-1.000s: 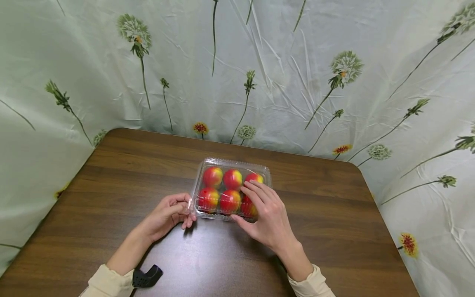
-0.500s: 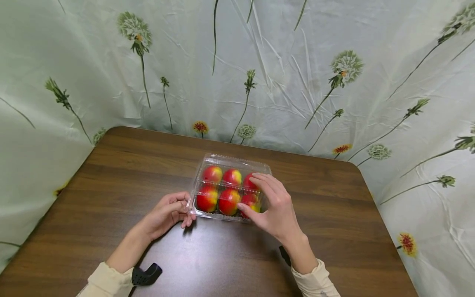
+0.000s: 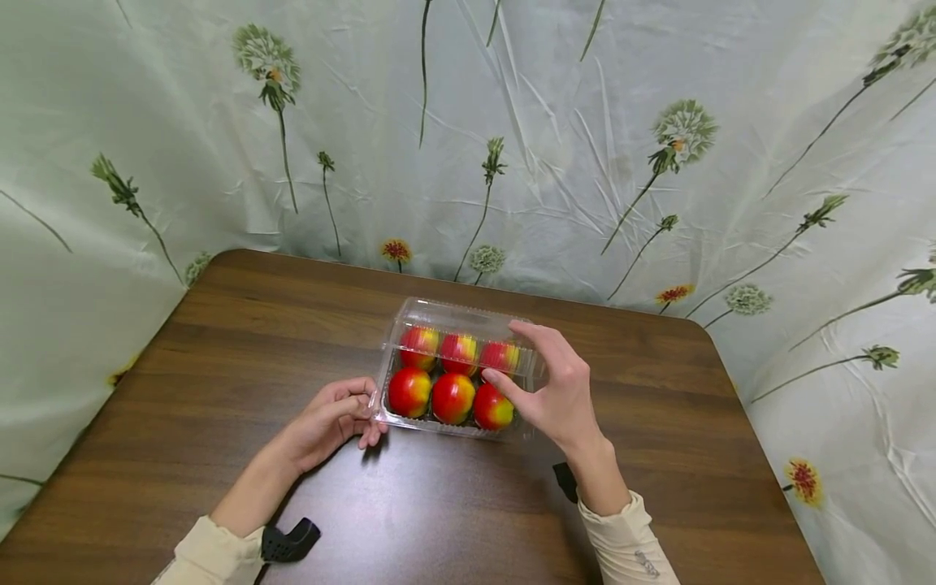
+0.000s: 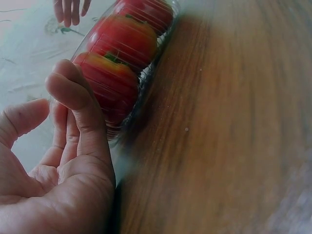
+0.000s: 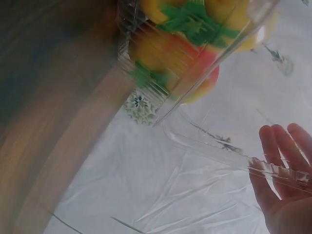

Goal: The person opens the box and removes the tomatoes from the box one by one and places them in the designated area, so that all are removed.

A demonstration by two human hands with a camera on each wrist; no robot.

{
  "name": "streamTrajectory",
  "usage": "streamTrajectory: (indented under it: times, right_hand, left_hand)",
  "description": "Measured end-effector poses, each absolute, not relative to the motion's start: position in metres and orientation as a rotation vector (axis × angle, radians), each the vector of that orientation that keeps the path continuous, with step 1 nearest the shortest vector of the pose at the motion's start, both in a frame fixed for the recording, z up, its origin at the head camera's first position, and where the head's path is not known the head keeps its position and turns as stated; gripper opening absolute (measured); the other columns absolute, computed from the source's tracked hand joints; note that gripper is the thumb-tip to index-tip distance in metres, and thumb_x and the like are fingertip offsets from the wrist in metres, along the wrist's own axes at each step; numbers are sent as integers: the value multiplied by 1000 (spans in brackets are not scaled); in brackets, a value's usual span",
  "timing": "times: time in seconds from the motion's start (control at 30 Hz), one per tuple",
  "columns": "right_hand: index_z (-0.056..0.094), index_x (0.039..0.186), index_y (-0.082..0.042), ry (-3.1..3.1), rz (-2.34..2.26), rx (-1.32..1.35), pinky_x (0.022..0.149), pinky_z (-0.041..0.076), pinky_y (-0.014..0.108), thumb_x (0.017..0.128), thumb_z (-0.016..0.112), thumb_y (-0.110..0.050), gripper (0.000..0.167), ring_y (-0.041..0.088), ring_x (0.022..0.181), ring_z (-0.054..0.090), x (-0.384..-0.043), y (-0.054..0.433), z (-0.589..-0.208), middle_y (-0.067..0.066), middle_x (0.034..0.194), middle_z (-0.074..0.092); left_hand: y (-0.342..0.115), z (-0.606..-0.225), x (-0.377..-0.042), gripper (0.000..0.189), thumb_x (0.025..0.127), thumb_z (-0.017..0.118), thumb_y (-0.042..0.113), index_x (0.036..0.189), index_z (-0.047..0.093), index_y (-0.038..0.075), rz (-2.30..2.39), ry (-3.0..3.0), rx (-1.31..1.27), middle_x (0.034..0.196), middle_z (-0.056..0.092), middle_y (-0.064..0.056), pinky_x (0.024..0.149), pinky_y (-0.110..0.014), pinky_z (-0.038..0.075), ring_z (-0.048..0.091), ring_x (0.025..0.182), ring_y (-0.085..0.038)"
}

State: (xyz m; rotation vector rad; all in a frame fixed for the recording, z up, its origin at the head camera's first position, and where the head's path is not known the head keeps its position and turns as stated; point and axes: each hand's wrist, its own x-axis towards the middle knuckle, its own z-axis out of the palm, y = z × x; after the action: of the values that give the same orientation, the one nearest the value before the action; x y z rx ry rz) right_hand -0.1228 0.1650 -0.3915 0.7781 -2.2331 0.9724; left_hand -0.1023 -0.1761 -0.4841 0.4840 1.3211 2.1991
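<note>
A clear plastic clamshell box point(image 3: 446, 427) stands on the table, with two rows of red-and-yellow fruits point(image 3: 452, 398) inside. Green leafy tops point(image 5: 195, 22) show on the fruits in the right wrist view. Its clear lid point(image 3: 468, 315) is tilted up, baring the front row while still covering the back row. My left hand point(image 3: 332, 422) holds the box at its front left edge, fingers bent against the side. My right hand point(image 3: 559, 390) holds the lid at its right front corner, thumb in front and fingers behind; the lid's edge crosses those fingers in the right wrist view.
The brown wooden table point(image 3: 292, 325) has rounded far corners. A pale curtain point(image 3: 556, 146) printed with dandelions hangs behind and at both sides. Black bands point(image 3: 291, 542) sit at the wrists beside cream sleeves.
My right hand has risen and moved right and away, swinging the lid up and back from the front row. The left hand stays at the box's left edge.
</note>
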Motion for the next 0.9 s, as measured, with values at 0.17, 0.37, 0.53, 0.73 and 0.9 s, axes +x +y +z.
streamTrajectory:
  times: [0.17, 0.37, 0.53, 0.73, 0.9]
  right_hand:
    - [68, 132, -3, -2250, 1016, 743, 108, 53, 33, 83, 90, -34, 62, 26, 113, 71, -131, 166, -388, 11, 127, 74]
    - [68, 132, -6, -2210, 1068, 736, 109, 52, 33, 79, 92, -22, 61, 26, 114, 70, -139, 166, -383, 7, 126, 74]
    - [70, 131, -6, -2139, 1160, 714, 109, 52, 32, 79, 91, -13, 57, 28, 111, 71, -143, 167, -380, 6, 124, 75]
    - [64, 128, 8, -2067, 1287, 710, 110, 50, 28, 81, 86, 1, 52, 35, 113, 68, -138, 163, -370, 21, 122, 73]
    - [52, 133, 15, -2073, 1370, 694, 110, 49, 23, 83, 80, 12, 58, 41, 121, 65, -133, 159, -358, 29, 126, 69]
  left_hand:
    - [-177, -484, -103, 27, 98, 35, -9, 99, 57, 6, 2198, 1323, 504, 89, 77, -6, 64, -23, 58, 71, 71, -16]
    - [-177, -485, -102, 26, 99, 35, -9, 99, 57, 5, 2191, 1324, 481, 89, 77, -6, 63, -24, 58, 71, 71, -17]
    - [-176, -484, -102, 24, 99, 36, -8, 99, 56, 5, 2186, 1339, 482, 89, 77, -6, 64, -24, 58, 71, 72, -17]
    - [-174, -485, -102, 23, 99, 37, -8, 98, 56, 4, 2185, 1348, 478, 89, 77, -6, 64, -24, 58, 71, 71, -17]
    - [-173, -485, -102, 23, 100, 37, -7, 98, 56, 4, 2190, 1335, 473, 89, 78, -6, 64, -24, 59, 71, 72, -17]
